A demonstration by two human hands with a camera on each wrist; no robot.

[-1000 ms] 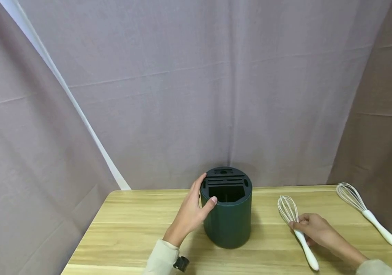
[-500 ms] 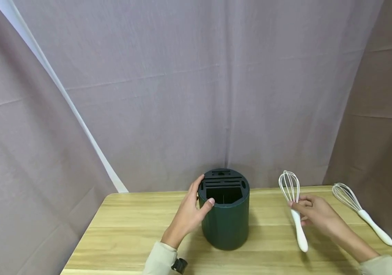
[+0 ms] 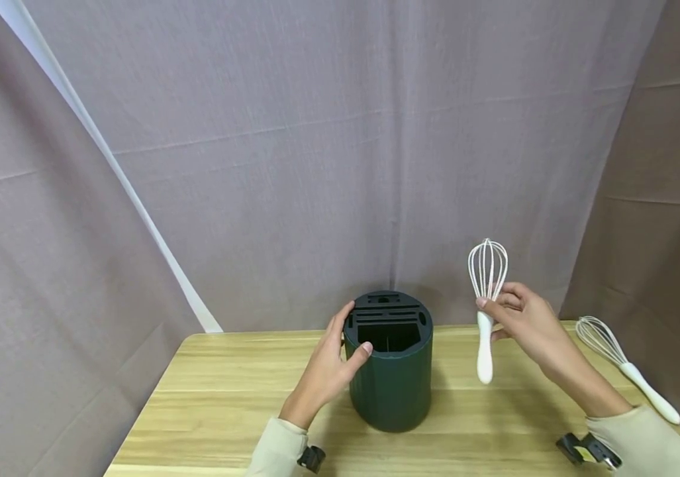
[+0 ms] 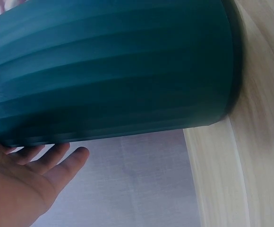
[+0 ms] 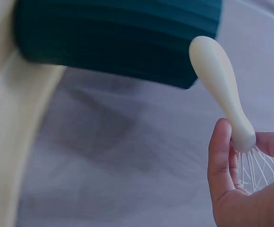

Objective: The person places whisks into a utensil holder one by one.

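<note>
Seemingly pinched in right-hand fingers (image 3: 497, 301): whisk (image 3: 486, 298), wires up.

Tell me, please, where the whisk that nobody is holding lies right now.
In the head view the second whisk lies flat on the wooden table at its far right edge, beyond the right hand, well apart from the green holder.

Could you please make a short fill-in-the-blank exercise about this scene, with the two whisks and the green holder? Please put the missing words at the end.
1. The right hand holds a white whisk with its wire loops pointing ____.
2. The left hand rests on the side of the dark ____ holder.
3. The second whisk lies on the ____.

Missing words: up; green; table
</note>
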